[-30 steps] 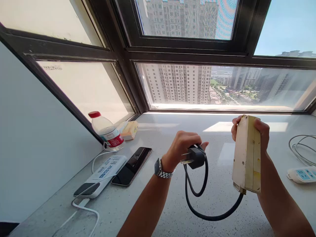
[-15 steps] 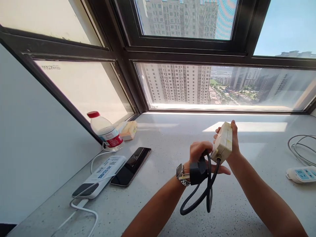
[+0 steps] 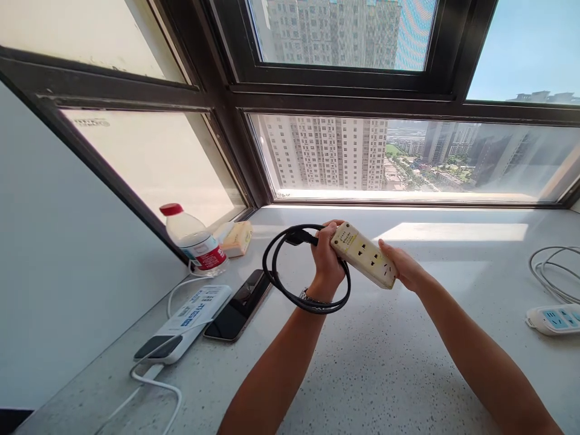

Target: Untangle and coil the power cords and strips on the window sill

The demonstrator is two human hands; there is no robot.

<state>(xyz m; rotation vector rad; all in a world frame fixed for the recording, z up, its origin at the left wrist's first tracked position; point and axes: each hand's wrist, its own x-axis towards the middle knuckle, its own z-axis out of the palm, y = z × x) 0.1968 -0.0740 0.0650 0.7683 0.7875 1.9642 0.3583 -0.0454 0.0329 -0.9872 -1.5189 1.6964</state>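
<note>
I hold a yellowed white power strip level above the speckled counter, its sockets facing up. My right hand grips its right end from below. My left hand is closed around its left end, together with the black plug. The black cord hangs in a loop around my left wrist, which wears a metal watch.
At the left lie a black phone, a white and blue box with a white cable, a red-capped bottle and a yellow packet. A second white power strip and coiled cable lie at the right edge. Windows stand behind.
The strip has swung from upright in my right hand to level, sockets up. My left hand has carried the plug up and left to the strip's end, and the cord now loops my wrist.
</note>
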